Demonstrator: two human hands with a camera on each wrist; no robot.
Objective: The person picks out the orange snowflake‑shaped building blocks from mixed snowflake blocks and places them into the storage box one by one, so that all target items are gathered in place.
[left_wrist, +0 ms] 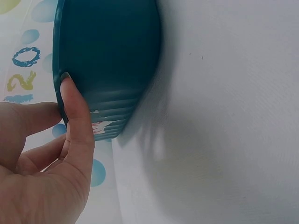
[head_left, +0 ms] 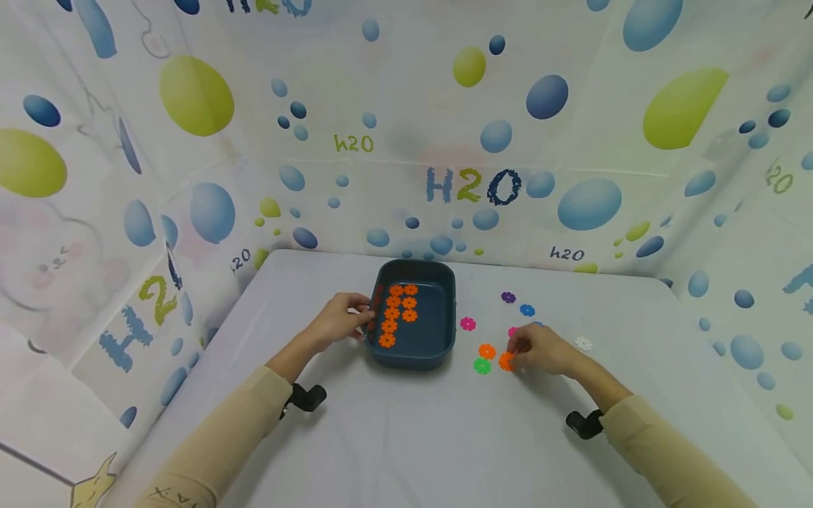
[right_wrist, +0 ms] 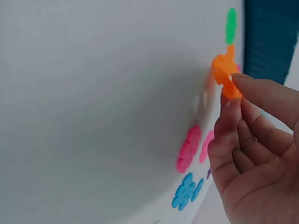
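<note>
A dark blue plastic tub point(head_left: 435, 317) stands on the table, several orange flower-shaped discs point(head_left: 392, 313) lying along its left half. My left hand point(head_left: 339, 317) grips the tub's left rim, thumb and fingers on either side of the wall point(left_wrist: 105, 42) in the left wrist view. To the right of the tub, my right hand point(head_left: 547, 351) pinches an orange flower disc point(right_wrist: 225, 67) between thumb and fingertip. Close beside it lie another orange disc point(head_left: 486, 351) and a green disc point(head_left: 483, 366).
More flower discs are scattered on the white table point(head_left: 406, 437): a pink one point(head_left: 468, 324) by the tub, a purple one point(head_left: 508, 298), a blue one point(head_left: 527, 310) and a white one point(head_left: 583, 343) behind my right hand. A patterned curtain point(head_left: 406, 99) surrounds the table.
</note>
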